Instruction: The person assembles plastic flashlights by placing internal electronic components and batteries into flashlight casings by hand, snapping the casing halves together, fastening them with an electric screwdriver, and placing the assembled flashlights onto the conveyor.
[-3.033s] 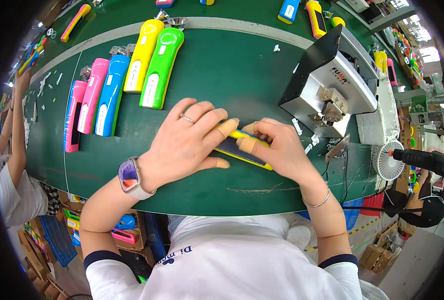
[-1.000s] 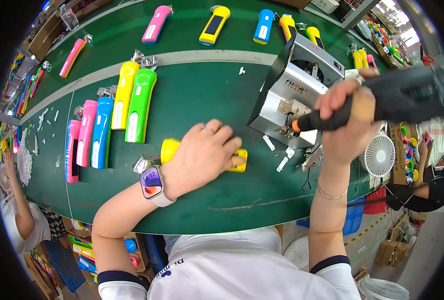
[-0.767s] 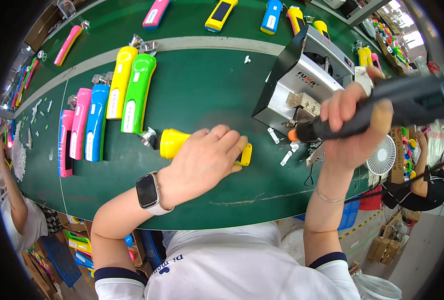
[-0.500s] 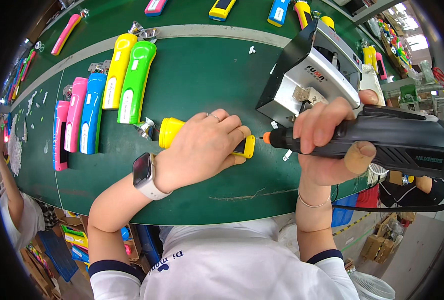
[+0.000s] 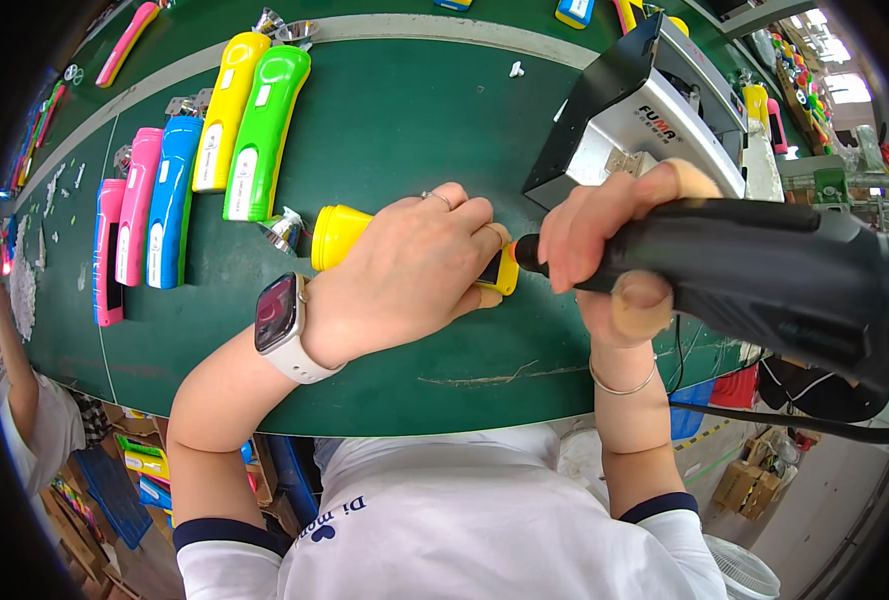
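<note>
A yellow flashlight [image 5: 336,237] lies on the green table, pinned under my left hand [image 5: 409,265], whose fingers wrap over its dark-panelled body. My right hand [image 5: 609,245] grips a black electric screwdriver [image 5: 764,270] held level. Its orange tip meets the yellow end of the flashlight; whether a screw sits there is hidden. A shiny reflector [image 5: 284,232] lies beside the flashlight's wide head. To the left rest a green flashlight [image 5: 267,130], a yellow one [image 5: 228,110], a blue one [image 5: 174,200] and pink ones [image 5: 138,205].
A silver and black box-shaped machine [image 5: 634,125] stands beyond my right hand. A cable [image 5: 794,425] trails from the screwdriver at the right. More flashlights lie past the grey strip [image 5: 414,30] at the back. Another person's arm [image 5: 14,340] shows at the far left.
The screwdriver has moved left, so its tip now touches the flashlight's end. My left hand keeps its hold. The view has shifted slightly.
</note>
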The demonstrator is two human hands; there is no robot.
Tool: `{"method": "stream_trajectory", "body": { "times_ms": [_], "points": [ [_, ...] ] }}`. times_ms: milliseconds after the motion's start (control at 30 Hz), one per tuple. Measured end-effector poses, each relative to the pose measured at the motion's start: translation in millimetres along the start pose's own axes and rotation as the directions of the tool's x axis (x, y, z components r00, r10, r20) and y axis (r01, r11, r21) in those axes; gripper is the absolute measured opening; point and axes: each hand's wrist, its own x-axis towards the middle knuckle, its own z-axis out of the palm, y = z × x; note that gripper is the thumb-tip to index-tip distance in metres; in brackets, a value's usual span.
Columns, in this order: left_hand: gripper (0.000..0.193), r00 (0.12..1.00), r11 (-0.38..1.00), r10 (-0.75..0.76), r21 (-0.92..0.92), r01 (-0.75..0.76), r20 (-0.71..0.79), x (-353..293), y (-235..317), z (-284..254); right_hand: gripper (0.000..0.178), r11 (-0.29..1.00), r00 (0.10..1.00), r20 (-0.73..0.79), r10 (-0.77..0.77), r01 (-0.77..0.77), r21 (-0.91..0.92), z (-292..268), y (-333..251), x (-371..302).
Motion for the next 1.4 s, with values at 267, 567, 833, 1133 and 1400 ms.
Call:
{"method": "stream_trajectory", "body": {
  "times_ms": [267,567,833,1133,1400],
  "points": [
    [0.043,0.999,0.979,-0.037,0.203,0.035,0.006,-10,-1,-13,0.061,0.998,0.998,-0.030,-0.060,0.060,0.014,-4,-6,-2],
    [0.047,0.994,0.960,-0.033,0.274,0.060,-0.103,-5,-5,-10,0.042,0.955,0.914,-0.337,-0.227,0.140,-0.262,-40,-50,34],
    [0.044,0.991,0.976,-0.037,0.207,0.064,-0.132,-9,-10,-10,0.053,0.968,0.950,-0.257,-0.176,0.215,0.132,-10,-35,6],
    [0.043,0.988,0.975,-0.030,0.212,0.062,-0.150,-10,-10,-9,0.053,0.989,0.980,-0.191,-0.059,0.083,0.119,4,-19,-4],
    [0.043,0.990,0.973,-0.042,0.220,0.071,-0.136,-11,-10,-7,0.061,0.999,0.997,-0.076,0.019,-0.017,0.034,2,-5,-3]
  ]
}}
